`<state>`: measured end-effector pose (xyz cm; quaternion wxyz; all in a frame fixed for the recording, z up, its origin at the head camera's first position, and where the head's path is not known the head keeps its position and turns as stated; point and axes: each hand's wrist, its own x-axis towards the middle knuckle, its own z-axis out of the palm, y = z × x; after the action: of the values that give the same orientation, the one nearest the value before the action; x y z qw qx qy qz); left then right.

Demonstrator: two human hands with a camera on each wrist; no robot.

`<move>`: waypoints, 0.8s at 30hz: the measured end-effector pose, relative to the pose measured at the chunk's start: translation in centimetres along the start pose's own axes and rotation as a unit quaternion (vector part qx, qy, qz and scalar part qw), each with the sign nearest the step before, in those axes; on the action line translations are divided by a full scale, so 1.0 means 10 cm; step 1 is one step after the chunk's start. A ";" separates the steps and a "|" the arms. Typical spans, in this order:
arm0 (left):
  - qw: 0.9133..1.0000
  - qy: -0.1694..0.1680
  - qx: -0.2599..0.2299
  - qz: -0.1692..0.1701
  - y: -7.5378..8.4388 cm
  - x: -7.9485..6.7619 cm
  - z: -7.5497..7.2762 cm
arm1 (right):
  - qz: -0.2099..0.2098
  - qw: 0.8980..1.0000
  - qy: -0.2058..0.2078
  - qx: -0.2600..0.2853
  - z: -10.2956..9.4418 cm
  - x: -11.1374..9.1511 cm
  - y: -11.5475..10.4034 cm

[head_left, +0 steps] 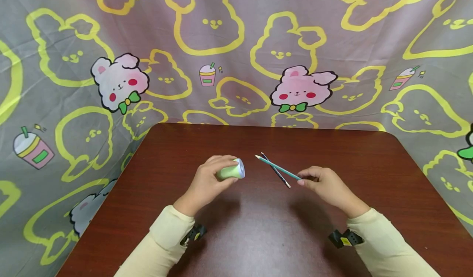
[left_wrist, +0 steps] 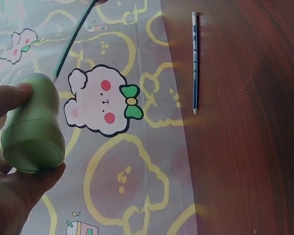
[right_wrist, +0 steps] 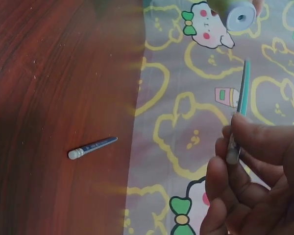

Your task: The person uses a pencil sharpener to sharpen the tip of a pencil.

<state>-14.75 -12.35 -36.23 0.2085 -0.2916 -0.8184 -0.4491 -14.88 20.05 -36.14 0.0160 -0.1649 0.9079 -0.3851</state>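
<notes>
My left hand (head_left: 208,180) grips a small green pencil sharpener (head_left: 229,171) with a pale end that has a round hole, seen in the right wrist view on the sharpener's end (right_wrist: 241,17). The sharpener is tilted on its side above the table, its pale end toward the right. My right hand (head_left: 327,184) pinches a teal pencil (head_left: 278,168) near its eraser end, its sharpened tip pointing left toward the sharpener, with a gap between them. A dark blue pencil (left_wrist: 195,63) with a white eraser lies on the table, passing beneath the teal one in the head view.
The reddish-brown wooden table (head_left: 258,244) has rounded far corners. Around its back and sides hangs a grey curtain (head_left: 229,22) printed with yellow outlines and pink bunny heads. Black straps with small devices (head_left: 345,239) sit at both wrists over pale sleeves.
</notes>
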 end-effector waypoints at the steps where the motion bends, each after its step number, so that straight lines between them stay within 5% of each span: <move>1: 1.000 0.003 0.000 -0.001 0.00 0.00 0.00 | 0.003 1.000 0.008 0.000 0.01 0.00 0.00; 10: 1.000 0.015 0.013 0.002 -0.01 -0.02 0.02 | 0.053 0.996 0.065 0.000 0.10 0.00 0.07; 24: 0.999 0.035 -0.005 -0.002 -0.01 -0.06 0.05 | 0.105 0.990 0.095 -0.004 0.15 0.05 0.23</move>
<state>-14.35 -12.18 -36.89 0.2349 -0.2752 -0.8087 -0.4638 -15.77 20.29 -38.76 -0.0307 -0.0309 0.9190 -0.3918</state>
